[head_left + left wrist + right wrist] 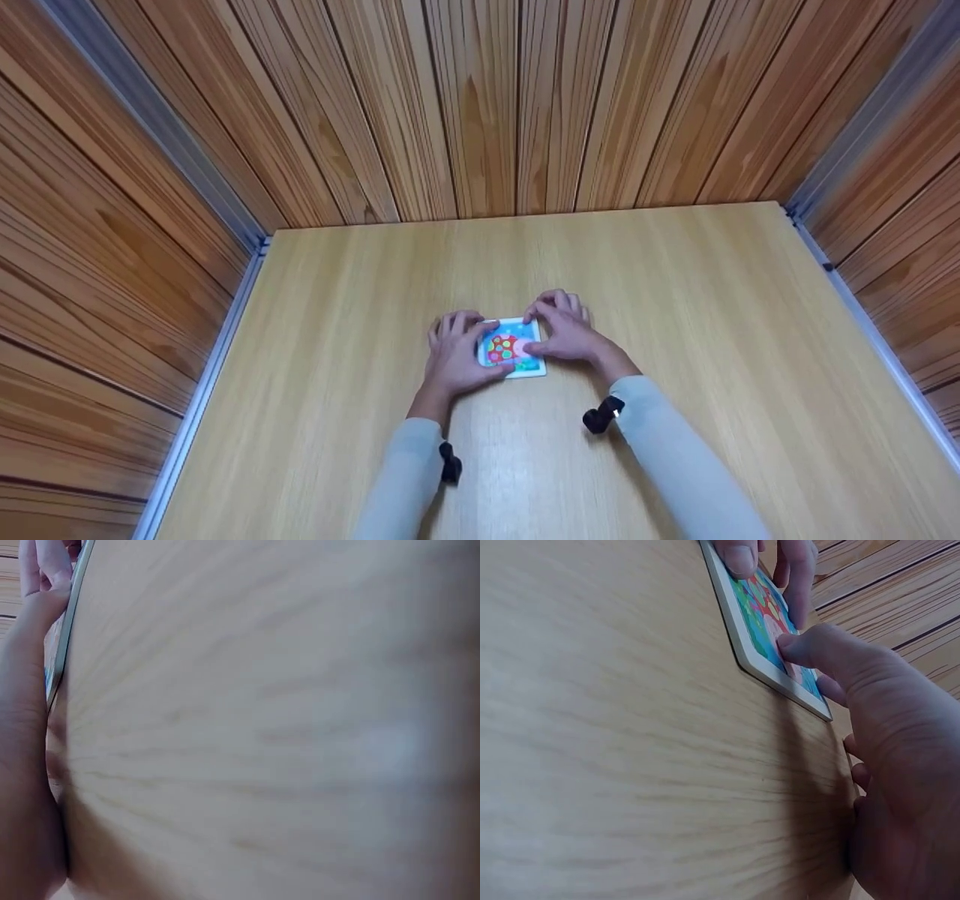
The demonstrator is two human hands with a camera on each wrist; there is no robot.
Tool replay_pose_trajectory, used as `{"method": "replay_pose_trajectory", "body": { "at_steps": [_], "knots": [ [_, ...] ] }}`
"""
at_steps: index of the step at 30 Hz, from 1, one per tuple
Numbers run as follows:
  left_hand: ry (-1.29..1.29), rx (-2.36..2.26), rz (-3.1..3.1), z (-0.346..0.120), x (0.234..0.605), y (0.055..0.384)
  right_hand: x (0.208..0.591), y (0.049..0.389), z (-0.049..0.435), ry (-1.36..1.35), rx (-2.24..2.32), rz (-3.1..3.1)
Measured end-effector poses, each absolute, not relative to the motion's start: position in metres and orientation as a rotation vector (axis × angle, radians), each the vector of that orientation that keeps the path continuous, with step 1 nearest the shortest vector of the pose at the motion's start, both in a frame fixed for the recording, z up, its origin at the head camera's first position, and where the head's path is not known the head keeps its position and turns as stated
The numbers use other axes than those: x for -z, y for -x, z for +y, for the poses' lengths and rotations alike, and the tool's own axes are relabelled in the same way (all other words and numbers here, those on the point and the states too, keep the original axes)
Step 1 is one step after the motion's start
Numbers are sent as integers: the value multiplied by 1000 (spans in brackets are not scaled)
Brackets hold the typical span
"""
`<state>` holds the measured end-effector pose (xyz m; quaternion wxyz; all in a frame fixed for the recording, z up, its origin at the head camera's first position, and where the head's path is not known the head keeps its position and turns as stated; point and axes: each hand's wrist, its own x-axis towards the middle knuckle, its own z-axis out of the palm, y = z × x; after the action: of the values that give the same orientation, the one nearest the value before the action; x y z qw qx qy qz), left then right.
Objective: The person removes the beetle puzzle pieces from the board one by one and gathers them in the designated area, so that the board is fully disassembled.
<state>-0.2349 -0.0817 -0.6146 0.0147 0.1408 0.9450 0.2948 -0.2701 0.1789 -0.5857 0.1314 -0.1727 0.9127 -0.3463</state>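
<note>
A small square picture board [534,365] with a pale rim lies on the table between both hands. Its picture shows a red shape with coloured dots and a pink round part on blue. My left hand [454,358] holds the board from the left, thumb along the near edge and forefinger at the far edge. From the right, my right hand [568,336] presses its thumb on the pink part, with its forefinger by the far right corner. The right wrist view shows the board [744,645] low over the tabletop; the left wrist view shows only its thin edge [67,637].
A light wood table [360,300] surrounds the board. Plank walls [487,112] rise behind and at both sides, with grey metal rails [217,360] along the table's sides. Small black devices [600,416] sit on both sleeved wrists.
</note>
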Motion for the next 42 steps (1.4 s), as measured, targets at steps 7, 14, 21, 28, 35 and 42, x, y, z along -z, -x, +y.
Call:
{"method": "replay_pose_trajectory", "body": {
  "at_steps": [7, 14, 21, 28, 35, 42],
  "knots": [
    [-413, -946, 2942, -83, 613, 236, 583, 269, 176, 500, 1010, 2639],
    [-406, -966, 2931, -82, 615, 239, 582, 269, 175, 460, 997, 2658],
    [-408, -1000, 2917, -82, 616, 240, 585, 268, 173, 464, 1015, 2651],
    [-402, -1009, 2912, -83, 616, 239, 584, 269, 173, 470, 1014, 2623],
    [-405, -1015, 2906, -83, 618, 240, 583, 268, 173, 448, 1039, 2600],
    [-439, -954, 2909, -85, 611, 238, 584, 270, 171, 465, 1064, 2586]
  ]
}}
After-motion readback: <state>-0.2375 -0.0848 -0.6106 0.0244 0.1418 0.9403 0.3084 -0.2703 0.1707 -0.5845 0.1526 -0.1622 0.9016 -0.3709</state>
